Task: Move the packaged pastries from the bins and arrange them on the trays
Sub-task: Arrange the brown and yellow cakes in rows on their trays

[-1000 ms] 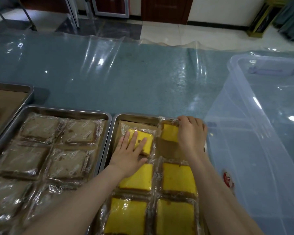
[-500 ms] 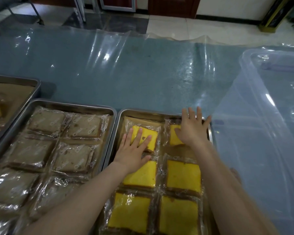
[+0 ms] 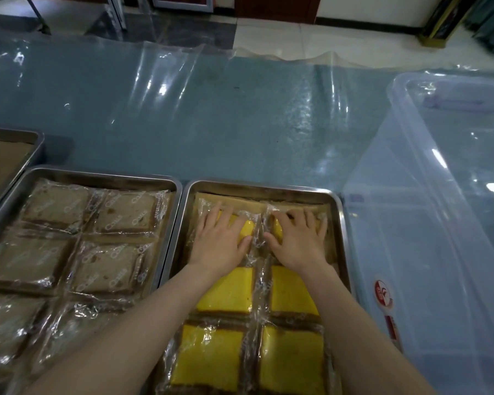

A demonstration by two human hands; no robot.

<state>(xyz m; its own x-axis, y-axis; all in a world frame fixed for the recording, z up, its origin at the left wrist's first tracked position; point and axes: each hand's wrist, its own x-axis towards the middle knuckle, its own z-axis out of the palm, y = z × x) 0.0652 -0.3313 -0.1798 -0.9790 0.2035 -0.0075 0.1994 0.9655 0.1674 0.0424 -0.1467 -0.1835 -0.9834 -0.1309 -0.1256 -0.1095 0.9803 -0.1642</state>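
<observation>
1. Six packaged yellow pastries lie in two columns of three on the metal tray (image 3: 338, 223) nearest the bin, each sealed in clear wrap.
2. At the tray's far edge, the far-left yellow pastry (image 3: 244, 228) and the far-right yellow pastry (image 3: 277, 230) sit side by side, mostly covered by the hands.
3. The left hand (image 3: 218, 240) lies palm down on the far-left pastry, fingers spread and flat, the thumb pointing toward the gap between the two packs.
4. The right hand (image 3: 298, 242) presses flat on the far-right pastry, fingers apart and reaching toward the tray's far edge; neither hand is clamped around anything.
5. The middle row (image 3: 228, 292) and the near row (image 3: 211, 357) of yellow pastries show behind the forearms, their wrappers touching along the centre line.
6. Brown paper lines the tray and shows bare at its far edge.
7. Just left, a second metal tray (image 3: 97, 173) touches the first along its long side and holds brown packaged pastries (image 3: 126, 210) in rows.
8. Part of a third tray (image 3: 39, 138) shows at the table's left edge.
9. A clear plastic bin (image 3: 439, 223) stands at the right of the trays, on the blue table (image 3: 240, 124), which is covered by a clear plastic sheet.
</observation>
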